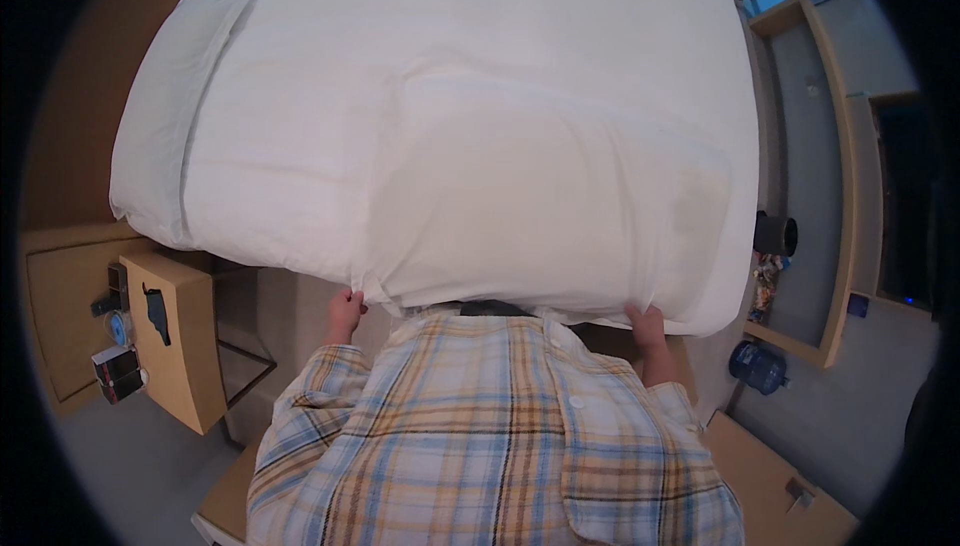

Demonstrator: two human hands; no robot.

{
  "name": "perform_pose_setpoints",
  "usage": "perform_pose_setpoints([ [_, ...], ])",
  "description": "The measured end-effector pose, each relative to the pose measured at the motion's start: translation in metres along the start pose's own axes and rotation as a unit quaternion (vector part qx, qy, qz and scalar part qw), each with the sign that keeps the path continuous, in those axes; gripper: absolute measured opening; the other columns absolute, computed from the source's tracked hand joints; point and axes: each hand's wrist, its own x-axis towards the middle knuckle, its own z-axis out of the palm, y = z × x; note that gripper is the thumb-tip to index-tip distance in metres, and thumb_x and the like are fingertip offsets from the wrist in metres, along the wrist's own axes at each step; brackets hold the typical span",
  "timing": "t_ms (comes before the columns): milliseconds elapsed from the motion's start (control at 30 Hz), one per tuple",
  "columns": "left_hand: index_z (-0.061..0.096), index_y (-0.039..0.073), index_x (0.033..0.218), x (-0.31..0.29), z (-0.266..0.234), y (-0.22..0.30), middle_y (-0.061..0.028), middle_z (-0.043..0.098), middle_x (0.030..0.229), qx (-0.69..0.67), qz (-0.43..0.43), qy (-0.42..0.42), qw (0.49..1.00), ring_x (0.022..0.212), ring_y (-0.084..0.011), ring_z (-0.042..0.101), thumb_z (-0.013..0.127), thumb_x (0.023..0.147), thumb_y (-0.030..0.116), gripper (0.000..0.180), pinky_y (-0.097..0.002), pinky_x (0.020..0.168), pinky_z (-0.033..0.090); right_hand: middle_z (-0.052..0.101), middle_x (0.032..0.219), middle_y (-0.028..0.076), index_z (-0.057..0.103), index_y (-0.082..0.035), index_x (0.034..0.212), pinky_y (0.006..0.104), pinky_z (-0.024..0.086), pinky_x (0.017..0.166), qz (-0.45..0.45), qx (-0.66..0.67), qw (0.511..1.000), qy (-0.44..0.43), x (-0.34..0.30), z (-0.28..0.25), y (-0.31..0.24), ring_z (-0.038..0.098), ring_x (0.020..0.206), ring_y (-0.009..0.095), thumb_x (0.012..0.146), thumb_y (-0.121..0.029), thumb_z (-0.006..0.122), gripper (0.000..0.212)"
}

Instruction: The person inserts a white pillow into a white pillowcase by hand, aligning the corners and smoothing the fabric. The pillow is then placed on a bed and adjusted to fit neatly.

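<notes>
In front of my body, on the near side of the bed, lies a white pillowcase (pixel 500 186). A flat, cream, pillow-like shape shows through its thin cloth. My left hand (pixel 347 312) is closed, pinching the gathered cloth at the case's near left corner. At the near edge on the right, my right hand (pixel 646 324) has its fingers closed on the same cloth, its fingertips partly hidden. Loose folds run along both sides of the case. Some cloth hangs over the bed's edge between my hands.
A white sheet (pixel 560 6) covers the bed. Another white pillow (pixel 170 116) lies at its left end. A wooden bedside table (pixel 190 336) stands at the left, with small boxes nearby. At the right are a dark bin (pixel 775 234) and a blue water jug (pixel 757 366).
</notes>
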Motion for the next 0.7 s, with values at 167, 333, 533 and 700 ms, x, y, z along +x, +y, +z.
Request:
perform_pose_setpoints([
  [167,0.06,-0.003,0.11,0.021,0.001,0.031,-0.0093,0.067,0.094,-0.026,0.108,0.03,0.993,0.078,-0.0142,0.061,0.056,0.089,0.02,0.032,-0.0276,0.07,0.049,0.067,0.095,0.013,0.064,0.005,0.103,0.0346,0.047,0.079,0.015,0.064,0.998,0.005,-0.008,-0.001,-0.034,0.062,0.087,0.021,0.08,-0.025,0.068,0.039],
  [333,0.055,-0.003,0.119,0.019,0.018,0.107,-0.008,0.063,0.1,-0.307,0.099,0.05,0.945,0.085,-0.0142,0.057,0.056,0.09,0.021,0.038,-0.0267,0.074,0.047,0.063,0.1,0.007,0.059,0.003,0.111,0.0311,0.045,0.082,0.046,0.248,0.968,0.012,-0.001,0.009,-0.088,0.058,0.089,0.017,0.084,-0.024,0.066,0.04],
  [533,0.058,-0.002,0.106,0.031,0.022,0.168,-0.0081,0.062,0.093,-0.141,0.125,0.111,0.976,0.084,-0.0141,0.055,0.056,0.09,0.019,0.026,-0.0281,0.074,0.046,0.061,0.11,0.008,0.052,0.004,0.121,0.0317,0.043,0.088,0.004,0.465,0.884,-0.044,0.016,0.012,-0.157,0.056,0.098,0.018,0.088,-0.018,0.062,0.042],
  [700,0.057,-0.002,0.098,0.062,0.001,0.153,-0.0094,0.061,0.089,-0.182,0.153,0.252,0.938,0.078,-0.0158,0.054,0.058,0.089,0.017,0.021,-0.0295,0.072,0.046,0.061,0.111,0.01,0.052,0.005,0.121,0.0315,0.044,0.089,0.018,0.348,0.935,0.069,0.027,0.009,-0.171,0.058,0.099,0.019,0.09,-0.013,0.06,0.037],
])
